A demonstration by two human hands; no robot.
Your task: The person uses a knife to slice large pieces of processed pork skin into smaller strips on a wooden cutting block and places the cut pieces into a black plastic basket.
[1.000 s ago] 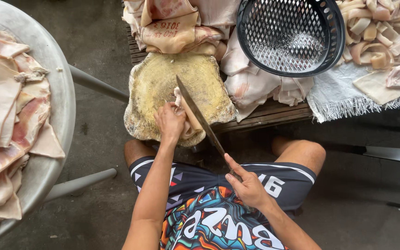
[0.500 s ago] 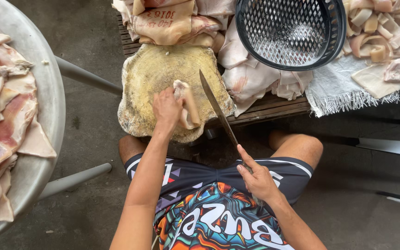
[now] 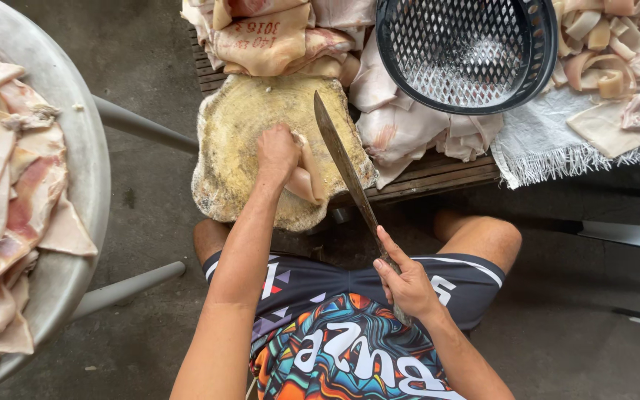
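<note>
The long knife lies on a diagonal: its handle sits near, in the right hand, and its blade runs up and to the left, ending with the tip at the far side of the worn round chopping block. The right-hand fingers are closed around the handle, with the forefinger stretched along it towards the blade.

The piece of pale pork skin lies on the near right part of the block, just left of the blade's middle stretch; whether the edge touches it cannot be told. The left hand is closed on top of this piece, fingers curled and pressing it down, so the skin sticks out from under the hand towards the right and near side, between the knuckles and the blade. The left hand is the nearer of the two to the skin; the right is well apart from it, down by the lap.

The block rests on a slatted wooden bench, with more skin heaped at its far edge.
</note>
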